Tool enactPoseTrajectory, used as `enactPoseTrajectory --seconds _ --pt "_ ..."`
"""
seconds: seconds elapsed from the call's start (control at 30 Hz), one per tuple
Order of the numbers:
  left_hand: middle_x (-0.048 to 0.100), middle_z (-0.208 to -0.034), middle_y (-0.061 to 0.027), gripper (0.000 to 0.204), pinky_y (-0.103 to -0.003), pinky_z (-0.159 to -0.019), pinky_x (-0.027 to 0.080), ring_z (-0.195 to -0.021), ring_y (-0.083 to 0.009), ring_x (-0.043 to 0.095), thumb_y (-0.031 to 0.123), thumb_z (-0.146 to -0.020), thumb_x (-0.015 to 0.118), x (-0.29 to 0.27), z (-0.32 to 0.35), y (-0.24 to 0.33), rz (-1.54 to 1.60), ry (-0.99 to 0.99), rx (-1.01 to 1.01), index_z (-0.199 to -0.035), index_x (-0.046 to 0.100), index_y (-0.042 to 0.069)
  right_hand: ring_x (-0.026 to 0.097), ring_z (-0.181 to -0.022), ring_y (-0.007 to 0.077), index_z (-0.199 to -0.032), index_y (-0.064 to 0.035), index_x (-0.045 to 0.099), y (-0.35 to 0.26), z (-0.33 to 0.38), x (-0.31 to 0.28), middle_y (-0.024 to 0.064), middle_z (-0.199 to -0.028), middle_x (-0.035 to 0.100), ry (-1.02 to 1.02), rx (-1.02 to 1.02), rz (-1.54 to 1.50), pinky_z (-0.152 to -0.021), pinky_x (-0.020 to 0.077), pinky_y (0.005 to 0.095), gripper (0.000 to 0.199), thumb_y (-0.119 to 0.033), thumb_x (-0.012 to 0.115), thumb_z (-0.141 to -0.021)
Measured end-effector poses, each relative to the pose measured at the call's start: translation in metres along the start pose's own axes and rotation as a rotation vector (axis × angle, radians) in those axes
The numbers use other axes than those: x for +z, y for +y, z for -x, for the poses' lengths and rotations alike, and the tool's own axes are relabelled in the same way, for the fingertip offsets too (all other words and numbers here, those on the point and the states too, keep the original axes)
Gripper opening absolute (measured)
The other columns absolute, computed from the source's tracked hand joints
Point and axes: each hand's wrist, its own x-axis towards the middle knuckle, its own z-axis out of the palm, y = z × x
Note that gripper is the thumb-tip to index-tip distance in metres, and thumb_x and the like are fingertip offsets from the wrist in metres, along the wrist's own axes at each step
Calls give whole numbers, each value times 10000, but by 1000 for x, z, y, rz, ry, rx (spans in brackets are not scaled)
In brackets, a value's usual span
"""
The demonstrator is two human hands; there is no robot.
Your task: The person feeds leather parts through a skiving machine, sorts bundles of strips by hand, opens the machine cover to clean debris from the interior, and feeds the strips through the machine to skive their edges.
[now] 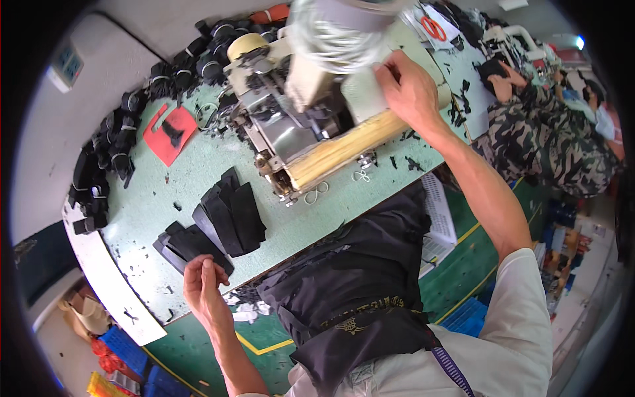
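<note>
Green table (198, 172) in workshop, scraps strewn; one sewing machine (297, 112), touched by flat right hand (410, 86); left hand (205, 284) pinched at two black piece stacks (211, 228)

Left hand (204, 286) hovering low and near, fingers loosely curling, forearm rising from lower edge. Right hand (411, 87) reaching far forward, arm stretching nearly straight, fingers bending downward, palm down.

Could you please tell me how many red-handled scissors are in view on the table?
1: the scissors lie at the table's far end, past the right hand; others may be hidden.
</note>
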Motion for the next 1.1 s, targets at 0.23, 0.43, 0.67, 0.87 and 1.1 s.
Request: enactPoseTrajectory --seconds 0.23,0.43,0.67,0.87,1.1 --pt "502 -586 -9 317 -236 -459 304 -508 -69 425 157 -952 560 -25 33 -27 -343 128 88 -673 488 26 627 -716 368 -894 -49 641 21 -1 14 135 -726 659 87 -119 197 -676 479 441 223 -258 623 -818" --pt "437 -545 -75 249 -357 -470 331 -471 -264 424 -15 -727 666 -13 29 -79 -479 -195 584 -595 466 51 603 -846 315 -1110 -34 567 61 4 4 142 -901 598 -71 -535 631 -800 454 420 330 -210 632 -838" --pt "356 -483 -21 343 -331 -449 252 -417 -201 362 7 -598 666 -3 7 -102 -573 -223 741 -501 357 121 523 -706 115 -883 -28 548 22 -6 10 28 -754 540 29 146 -287 -640 419 289 229 -246 613 -912" --pt "326 -459 -7 341 -322 -448 241 -393 -193 336 32 -581 642 -2 5 -108 -548 -191 748 -497 329 136 477 -645 92 -853 -43 536 22 -14 -4 17 -710 517 40 -278 551 -657 437 274 265 -281 602 -950" --pt "344 -456 14 333 -308 -466 239 -398 -166 354 69 -578 641 -7 4 -109 -599 -205 720 -496 331 160 489 -782 96 -944 -56 544 42 0 -12 17 -808 548 38 435 -463 -758 422 251 181 -225 609 -942"
